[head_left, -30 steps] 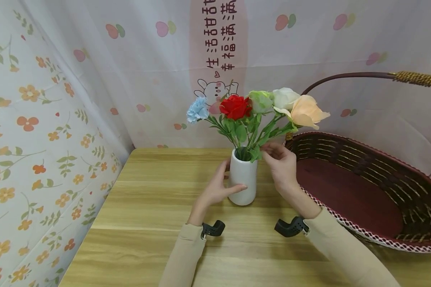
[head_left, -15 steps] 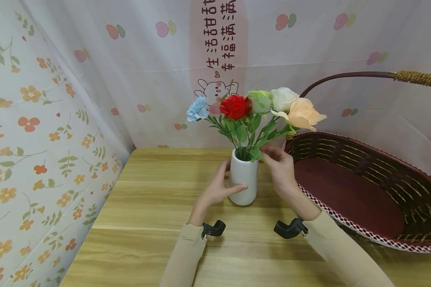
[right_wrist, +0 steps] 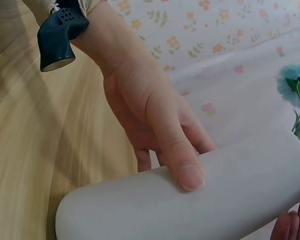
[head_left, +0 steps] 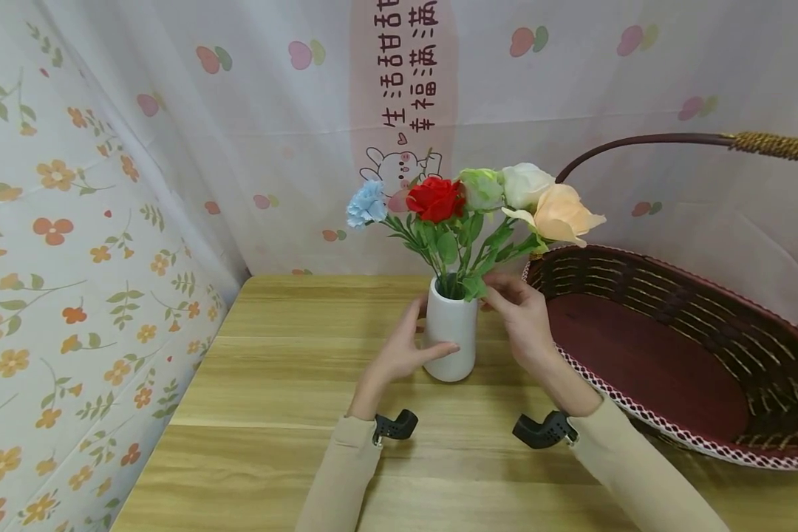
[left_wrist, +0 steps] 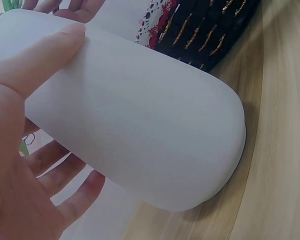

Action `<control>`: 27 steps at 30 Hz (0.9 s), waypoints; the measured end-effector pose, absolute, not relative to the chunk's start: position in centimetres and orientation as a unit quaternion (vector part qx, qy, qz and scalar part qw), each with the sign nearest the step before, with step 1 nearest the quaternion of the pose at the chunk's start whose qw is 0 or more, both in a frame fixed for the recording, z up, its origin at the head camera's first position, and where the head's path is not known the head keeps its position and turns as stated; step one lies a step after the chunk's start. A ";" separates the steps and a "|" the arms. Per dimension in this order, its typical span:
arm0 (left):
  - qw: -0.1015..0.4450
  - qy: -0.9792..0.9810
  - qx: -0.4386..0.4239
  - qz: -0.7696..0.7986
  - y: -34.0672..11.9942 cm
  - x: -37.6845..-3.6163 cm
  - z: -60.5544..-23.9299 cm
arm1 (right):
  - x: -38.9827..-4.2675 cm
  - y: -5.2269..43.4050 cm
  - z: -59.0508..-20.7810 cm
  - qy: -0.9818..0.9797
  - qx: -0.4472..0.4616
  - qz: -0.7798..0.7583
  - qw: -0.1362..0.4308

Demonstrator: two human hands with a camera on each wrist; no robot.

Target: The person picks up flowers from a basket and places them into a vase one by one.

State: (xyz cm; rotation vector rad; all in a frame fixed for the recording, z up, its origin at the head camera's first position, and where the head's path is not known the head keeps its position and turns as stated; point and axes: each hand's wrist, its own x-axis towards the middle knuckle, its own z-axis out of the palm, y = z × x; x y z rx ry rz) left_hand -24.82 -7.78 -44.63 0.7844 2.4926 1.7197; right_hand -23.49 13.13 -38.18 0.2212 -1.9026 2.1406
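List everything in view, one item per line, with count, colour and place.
vase: one, white, upright on the table, mid-scene.
flowers: five in the vase, namely light blue, red, pale green, white and peach, on green leafy stems.
basket: one, dark brown wicker, red inside, white trim, arched handle, right of the vase.
table: one, light wood.
backdrop cloths: pale, printed with flowers and hearts, behind and to the left.
wrist cameras: two, black, one per wrist.
left hand: grips the vase.
right hand: pinches a green stem at the vase mouth.
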 end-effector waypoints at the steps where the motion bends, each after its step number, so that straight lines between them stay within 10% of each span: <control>1: 0.007 0.797 0.252 0.549 -7.8 -24.8 -44.6 | -23.4 13.2 -38.2 -0.656 0.078 0.738 0.133; 27: -0.011 0.812 0.249 0.527 -9.3 -24.2 -43.5 | -21.0 15.7 -37.8 -0.774 0.131 0.610 0.110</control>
